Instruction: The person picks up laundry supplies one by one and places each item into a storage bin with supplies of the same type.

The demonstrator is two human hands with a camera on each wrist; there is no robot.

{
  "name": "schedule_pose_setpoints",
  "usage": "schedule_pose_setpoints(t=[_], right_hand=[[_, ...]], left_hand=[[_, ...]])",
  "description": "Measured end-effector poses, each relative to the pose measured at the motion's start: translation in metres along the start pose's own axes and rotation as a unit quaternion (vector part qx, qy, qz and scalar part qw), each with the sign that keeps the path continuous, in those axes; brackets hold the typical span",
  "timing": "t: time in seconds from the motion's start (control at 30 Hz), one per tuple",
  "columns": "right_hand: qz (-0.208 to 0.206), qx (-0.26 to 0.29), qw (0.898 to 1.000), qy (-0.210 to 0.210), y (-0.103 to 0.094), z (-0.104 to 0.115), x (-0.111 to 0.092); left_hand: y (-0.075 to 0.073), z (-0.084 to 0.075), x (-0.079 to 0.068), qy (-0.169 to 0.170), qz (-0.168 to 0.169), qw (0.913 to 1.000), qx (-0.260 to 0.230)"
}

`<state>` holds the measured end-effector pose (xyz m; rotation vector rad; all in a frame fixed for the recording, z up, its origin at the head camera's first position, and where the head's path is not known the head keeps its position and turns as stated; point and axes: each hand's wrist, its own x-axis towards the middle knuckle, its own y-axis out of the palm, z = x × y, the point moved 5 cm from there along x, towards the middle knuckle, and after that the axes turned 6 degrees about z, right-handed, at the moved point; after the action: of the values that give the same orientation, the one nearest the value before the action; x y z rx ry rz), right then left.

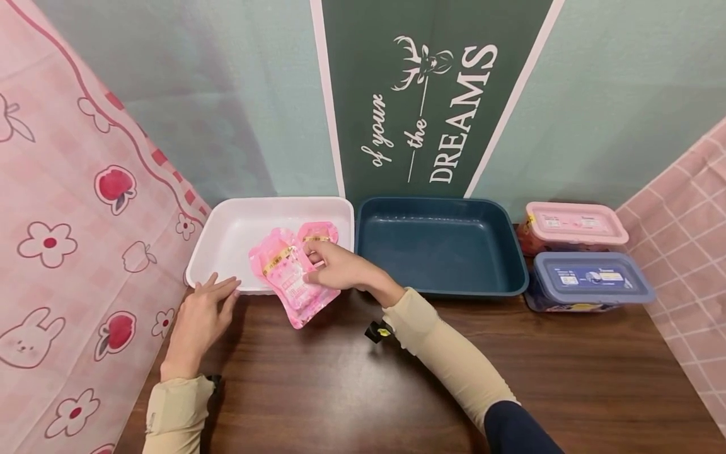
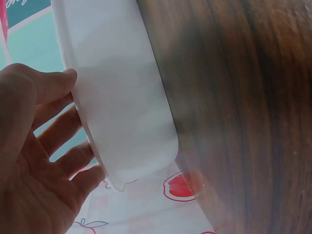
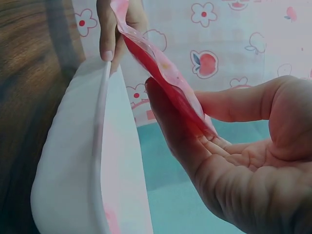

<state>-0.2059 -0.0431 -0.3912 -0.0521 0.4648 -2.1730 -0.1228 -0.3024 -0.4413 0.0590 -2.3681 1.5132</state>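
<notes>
My right hand [image 1: 343, 265] pinches a pink pouch [image 1: 283, 271] with a gold band, tilted over the front rim of the white tray [image 1: 227, 221]. In the right wrist view the pouch [image 3: 165, 73] is edge-on between thumb and fingers. Behind it, a second pink pouch [image 1: 319, 232] shows inside the tray, partly covered. My left hand [image 1: 201, 315] holds the tray's front rim near its left corner. From the left wrist, the thumb lies at the outer side of the rim, and the other fingertips are hidden behind the tray wall [image 2: 122, 97].
Right of the white tray stands a dark blue tray [image 1: 442, 252]. Farther right are a pink-lidded box [image 1: 575, 224] and a blue-lidded box [image 1: 592, 277]. Cloth backdrops [image 1: 255, 113] rise behind and at both sides of the brown wooden table [image 1: 351, 391].
</notes>
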Motion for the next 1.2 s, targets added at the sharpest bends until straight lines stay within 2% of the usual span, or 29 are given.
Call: schedule_pose_setpoints(t=[0.17,0.5,0.97,1.2], right_hand=[[-0.009,0.006,1.0,0.003,0.0,0.003,0.013],[-0.018,0.055,0.998,0.012,-0.001,0.015,0.038],[-0.059,-0.011,0.997,0.039,0.001,0.02,0.055],[-0.08,-0.048,0.995,0.045,0.002,0.019,0.059]], left_hand=[[0.001,0.0,0.0,0.005,0.001,1.0,0.003],[0.001,-0.001,0.003,0.01,0.004,0.9999,0.0],[0.001,0.002,0.005,-0.004,0.015,0.9999,0.001],[0.0,0.001,0.003,-0.002,0.008,1.0,0.001]])
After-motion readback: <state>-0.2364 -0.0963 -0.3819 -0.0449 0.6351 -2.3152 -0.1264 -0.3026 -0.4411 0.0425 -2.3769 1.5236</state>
